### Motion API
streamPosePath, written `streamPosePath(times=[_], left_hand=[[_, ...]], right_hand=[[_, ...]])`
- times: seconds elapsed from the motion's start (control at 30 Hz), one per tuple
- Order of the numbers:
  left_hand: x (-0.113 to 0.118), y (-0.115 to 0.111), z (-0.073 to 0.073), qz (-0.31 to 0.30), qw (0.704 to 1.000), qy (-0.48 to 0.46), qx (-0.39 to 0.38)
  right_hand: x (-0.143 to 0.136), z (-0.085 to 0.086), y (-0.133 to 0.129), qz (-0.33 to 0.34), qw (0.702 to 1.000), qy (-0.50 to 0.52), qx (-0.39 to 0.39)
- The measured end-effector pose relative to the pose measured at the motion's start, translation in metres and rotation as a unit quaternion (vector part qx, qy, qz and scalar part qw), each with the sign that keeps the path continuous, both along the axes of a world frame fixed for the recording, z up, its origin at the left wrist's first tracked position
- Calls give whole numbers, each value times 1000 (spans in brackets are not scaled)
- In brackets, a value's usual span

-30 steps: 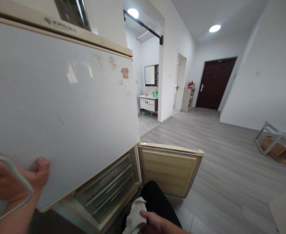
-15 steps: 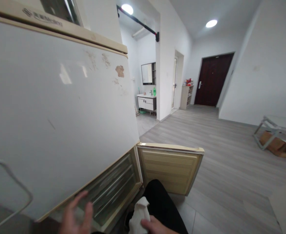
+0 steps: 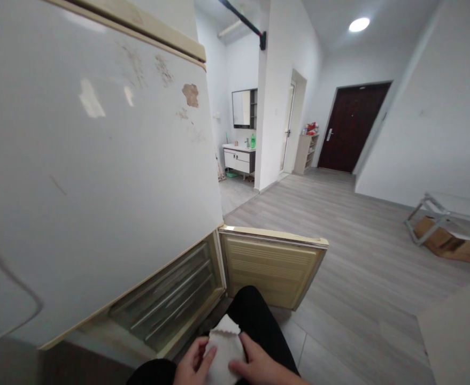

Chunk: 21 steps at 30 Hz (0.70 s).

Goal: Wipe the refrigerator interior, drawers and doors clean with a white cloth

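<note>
Both hands are low in the view, in front of my knees. Between them is a folded white cloth (image 3: 224, 350) with a wavy upper edge. My left hand (image 3: 194, 361) grips its left side, thumb on the front. My right hand (image 3: 259, 362) pinches the right side, with the thumb pressed on its face. Beyond them stands the fridge (image 3: 130, 144), its lower compartment (image 3: 170, 294) uncovered and showing ridged inner walls. The lower door (image 3: 272, 267) is swung out to the right, cream inner panel facing me. The cloth is apart from the fridge.
My black-clad knee (image 3: 254, 310) is close to the swung-out door. A pale cable (image 3: 34, 289) loops at the left. A metal-framed table (image 3: 439, 214) with a cardboard box (image 3: 451, 240) under it is on the right. A washbasin cabinet (image 3: 238, 159) and a dark red door (image 3: 351, 128) are farther back.
My left hand, earlier raised with fingers apart by the compartment, has come right and taken hold of the cloth. My right hand keeps its hold. The view has shifted slightly downward.
</note>
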State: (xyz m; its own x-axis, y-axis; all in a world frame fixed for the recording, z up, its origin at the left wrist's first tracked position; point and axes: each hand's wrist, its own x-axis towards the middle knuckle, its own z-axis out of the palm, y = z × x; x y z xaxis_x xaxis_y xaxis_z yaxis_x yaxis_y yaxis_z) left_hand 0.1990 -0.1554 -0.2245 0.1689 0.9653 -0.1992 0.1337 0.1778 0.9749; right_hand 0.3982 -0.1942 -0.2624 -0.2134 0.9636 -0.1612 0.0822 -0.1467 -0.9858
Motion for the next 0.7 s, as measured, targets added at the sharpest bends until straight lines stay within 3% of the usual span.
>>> streamPosePath(times=[0.07, 0.1, 0.2, 0.27, 0.4, 0.5, 0.6, 0.7], left_hand=[[5, -1, 17, 14, 999, 10, 48], [8, -3, 24, 11, 998, 8, 62], [18, -11, 38, -12, 998, -28, 55], [21, -16, 43, -18, 998, -57, 31], [15, -21, 49, -17, 989, -144, -40], [9, -25, 59, 0, 978, -191, -84], [8, -29, 74, -7, 984, -164, -75], [10, -32, 91, -58, 988, -144, -21]], right_hand=[[-4, 19, -6, -78, 992, -89, 55], [-7, 27, -8, -83, 988, -104, 84], [-20, 41, -10, 11, 992, -13, 122], [-27, 44, -7, 24, 992, 54, 112], [-27, 53, 3, -26, 992, 104, 70], [-20, 70, 7, 15, 986, 164, 18], [-19, 88, 7, 62, 976, 206, -23], [-24, 97, 8, 51, 972, 228, -28]])
